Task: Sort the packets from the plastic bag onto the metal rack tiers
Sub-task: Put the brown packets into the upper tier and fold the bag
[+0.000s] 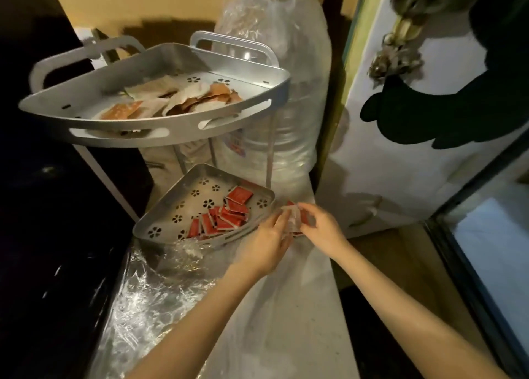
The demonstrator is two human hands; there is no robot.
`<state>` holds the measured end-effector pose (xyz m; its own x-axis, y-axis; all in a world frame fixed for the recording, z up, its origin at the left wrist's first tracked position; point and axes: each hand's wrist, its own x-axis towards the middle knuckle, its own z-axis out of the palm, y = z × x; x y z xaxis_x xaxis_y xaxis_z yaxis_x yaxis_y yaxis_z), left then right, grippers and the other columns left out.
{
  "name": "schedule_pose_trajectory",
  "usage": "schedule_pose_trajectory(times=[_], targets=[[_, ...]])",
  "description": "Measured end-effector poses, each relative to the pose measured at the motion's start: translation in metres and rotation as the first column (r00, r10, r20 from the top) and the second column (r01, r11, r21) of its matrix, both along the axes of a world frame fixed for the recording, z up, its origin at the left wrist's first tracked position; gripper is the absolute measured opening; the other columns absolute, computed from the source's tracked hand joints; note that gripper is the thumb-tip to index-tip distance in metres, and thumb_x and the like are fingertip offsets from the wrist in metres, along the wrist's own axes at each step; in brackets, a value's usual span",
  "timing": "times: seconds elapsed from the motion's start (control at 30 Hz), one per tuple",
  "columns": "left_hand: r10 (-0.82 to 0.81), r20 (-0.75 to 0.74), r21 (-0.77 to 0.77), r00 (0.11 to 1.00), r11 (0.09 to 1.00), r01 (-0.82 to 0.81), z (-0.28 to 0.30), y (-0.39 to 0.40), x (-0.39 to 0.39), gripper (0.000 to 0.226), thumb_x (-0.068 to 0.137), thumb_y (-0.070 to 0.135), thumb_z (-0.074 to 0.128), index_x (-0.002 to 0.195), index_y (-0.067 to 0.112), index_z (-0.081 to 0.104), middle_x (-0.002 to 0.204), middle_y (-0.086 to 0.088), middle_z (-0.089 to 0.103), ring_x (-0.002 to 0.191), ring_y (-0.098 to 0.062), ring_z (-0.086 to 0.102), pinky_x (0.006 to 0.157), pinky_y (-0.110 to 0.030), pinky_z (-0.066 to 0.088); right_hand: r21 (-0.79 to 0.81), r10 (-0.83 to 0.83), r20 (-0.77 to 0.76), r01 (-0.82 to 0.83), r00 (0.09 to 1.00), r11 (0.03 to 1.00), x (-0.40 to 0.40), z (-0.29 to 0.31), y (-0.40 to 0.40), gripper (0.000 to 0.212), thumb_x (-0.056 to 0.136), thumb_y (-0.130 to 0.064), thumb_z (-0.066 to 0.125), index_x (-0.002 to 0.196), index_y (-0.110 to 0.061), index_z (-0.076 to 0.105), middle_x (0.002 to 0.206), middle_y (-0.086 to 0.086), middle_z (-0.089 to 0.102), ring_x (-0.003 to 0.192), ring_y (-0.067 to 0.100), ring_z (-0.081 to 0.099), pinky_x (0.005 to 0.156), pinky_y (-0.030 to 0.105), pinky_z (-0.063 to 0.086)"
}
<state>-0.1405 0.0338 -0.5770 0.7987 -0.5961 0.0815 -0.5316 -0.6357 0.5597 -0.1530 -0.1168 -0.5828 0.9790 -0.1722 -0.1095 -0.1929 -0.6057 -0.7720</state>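
Note:
A two-tier metal corner rack stands on the counter. Its upper tier (171, 129) holds white and brown packets (183, 98). The lower tier (160, 207) holds several red packets (229, 215). Just right of the lower tier, my left hand (266, 241) and my right hand (320, 227) both pinch a small clear plastic bag (294, 218) with red packets inside. The bag is held between the fingertips of both hands, touching the tier's right corner.
A large clear water bottle (289, 92) stands behind the rack. Crinkled clear plastic film (160, 287) covers the counter in front. A white fridge door (400, 164) is to the right, a dark surface to the left.

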Motion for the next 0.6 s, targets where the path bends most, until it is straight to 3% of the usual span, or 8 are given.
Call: schedule_pose_trajectory(times=[0.1, 0.27, 0.4, 0.5, 0.6], targets=[[-0.012, -0.034, 0.063, 0.999, 0.998, 0.014, -0.015, -0.012, 0.006, 0.053, 0.096, 0.013, 0.039, 0.144, 0.005, 0.020, 0.152, -0.018, 0.022, 0.140, -0.030, 0.023, 0.113, -0.026, 0.016, -0.061, 0.013, 0.007, -0.013, 1.000, 0.998, 0.007, -0.019, -0.007, 0.050, 0.082, -0.022, 0.063, 0.129, -0.026, 0.050, 0.123, 0.004, 0.059, 0.116, 0.023, 0.053, 0.096, 0.042, 0.048], [0.030, -0.061, 0.102, 0.998, 0.994, -0.024, -0.038, -0.019, 0.018, 0.055, 0.096, 0.019, 0.037, 0.146, 0.008, 0.015, 0.155, -0.017, 0.014, 0.144, -0.026, 0.008, 0.115, -0.026, 0.002, -0.256, 0.000, -0.013, -0.003, 1.000, 0.967, 0.023, -0.033, -0.007, 0.054, 0.083, -0.025, 0.062, 0.133, -0.018, 0.044, 0.137, 0.005, 0.049, 0.130, 0.024, 0.036, 0.107, 0.037, 0.033], [0.043, -0.039, 0.116, 0.998, 0.992, -0.038, -0.044, -0.023, 0.023, 0.057, 0.095, 0.022, 0.036, 0.146, 0.008, 0.014, 0.155, -0.014, 0.014, 0.145, -0.025, 0.005, 0.110, -0.022, -0.007, -0.320, 0.020, -0.040, -0.031, 0.999, 0.947, 0.034, -0.043, -0.010, 0.061, 0.086, -0.035, 0.058, 0.138, -0.014, 0.036, 0.146, 0.007, 0.037, 0.139, 0.026, 0.021, 0.112, 0.035, 0.021], [0.062, -0.044, 0.158, 0.997, 0.986, -0.054, -0.046, -0.022, 0.024, 0.056, 0.096, 0.023, 0.033, 0.146, 0.010, 0.015, 0.155, -0.012, 0.016, 0.144, -0.024, 0.009, 0.112, -0.023, -0.003, -0.308, 0.015, -0.026, -0.023, 1.000, 0.951, 0.033, -0.048, -0.013, 0.056, 0.085, -0.035, 0.059, 0.135, -0.016, 0.042, 0.146, 0.007, 0.036, 0.139, 0.026, 0.019, 0.112, 0.036, 0.021], [0.071, -0.014, 0.194, 0.997, 0.979, -0.067, -0.049, -0.020, 0.023, 0.053, 0.095, 0.018, 0.033, 0.145, 0.009, 0.019, 0.152, -0.014, 0.026, 0.140, -0.028, 0.023, 0.115, -0.031, 0.015, -0.275, -0.008, 0.039, 0.018, 0.999, 0.961, 0.031, -0.048, -0.016, 0.051, 0.081, -0.028, 0.065, 0.128, -0.015, 0.051, 0.144, 0.006, 0.039, 0.136, 0.026, 0.022, 0.111, 0.037, 0.025]])
